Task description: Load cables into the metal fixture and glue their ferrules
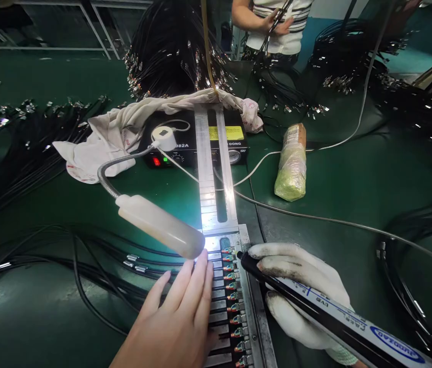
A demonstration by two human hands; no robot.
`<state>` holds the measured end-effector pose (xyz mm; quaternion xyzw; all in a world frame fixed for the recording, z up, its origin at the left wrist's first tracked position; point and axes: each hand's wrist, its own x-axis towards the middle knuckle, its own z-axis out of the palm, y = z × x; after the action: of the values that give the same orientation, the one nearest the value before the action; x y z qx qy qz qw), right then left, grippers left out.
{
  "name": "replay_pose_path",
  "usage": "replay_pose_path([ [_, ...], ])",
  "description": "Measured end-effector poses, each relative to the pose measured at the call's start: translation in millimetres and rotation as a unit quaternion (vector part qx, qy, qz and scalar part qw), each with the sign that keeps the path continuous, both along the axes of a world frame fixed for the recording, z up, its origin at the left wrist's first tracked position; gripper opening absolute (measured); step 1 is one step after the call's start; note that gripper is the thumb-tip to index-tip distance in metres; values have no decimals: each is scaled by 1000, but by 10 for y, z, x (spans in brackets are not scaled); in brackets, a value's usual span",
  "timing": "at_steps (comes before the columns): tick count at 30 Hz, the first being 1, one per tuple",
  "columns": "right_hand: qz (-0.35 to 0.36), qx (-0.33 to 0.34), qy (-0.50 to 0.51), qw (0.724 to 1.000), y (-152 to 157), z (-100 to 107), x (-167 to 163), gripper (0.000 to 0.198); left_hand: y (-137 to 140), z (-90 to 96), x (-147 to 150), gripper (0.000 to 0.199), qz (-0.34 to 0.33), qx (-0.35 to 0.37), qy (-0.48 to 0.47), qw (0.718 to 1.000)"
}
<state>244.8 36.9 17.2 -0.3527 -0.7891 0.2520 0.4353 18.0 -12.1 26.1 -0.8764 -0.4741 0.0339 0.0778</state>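
Note:
My bare left hand [181,312] lies with fingers stretched over the black cables [216,299] set in the slots of a metal fixture [256,317]. Along the fixture, several cable ends with small metal connectors and exposed coloured wires [235,306] sit in a row. In a white glove with stained fingertips, my right hand [300,286] grips a black-and-silver glue syringe [327,309]. Its dark tip points at the connectors near the top of the row; whether it touches one I cannot tell. A lit white lamp [160,225] on a bendable neck hangs just above my left fingertips.
Behind the fixture stands a black dispenser box [177,156] with a white cloth [101,138] draped over it. A wrapped green-and-brown bundle [291,163] stands right of it. Cable bundles [166,51] surround the green table [170,184]. Across it, another person's hand [279,25] holds cables.

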Motion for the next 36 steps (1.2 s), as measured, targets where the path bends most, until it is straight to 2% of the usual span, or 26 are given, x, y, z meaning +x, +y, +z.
replay_pose_path([
  [8, 9, -5, -4, 1000, -5, -28, 26, 27, -38, -3, -33, 50, -18, -29, 34, 999],
  [14, 11, -6, 3, 1000, -9, -27, 34, 27, -31, 18, -56, 54, -39, -35, 37, 998],
  [20, 15, -2, 11, 1000, -32, -48, 62, 31, -22, 30, 23, 55, 6, -33, 11, 999],
  [36, 5, -16, -13, 1000, -25, -7, 74, 29, -35, 50, 69, 57, 16, -32, 1, 999],
])
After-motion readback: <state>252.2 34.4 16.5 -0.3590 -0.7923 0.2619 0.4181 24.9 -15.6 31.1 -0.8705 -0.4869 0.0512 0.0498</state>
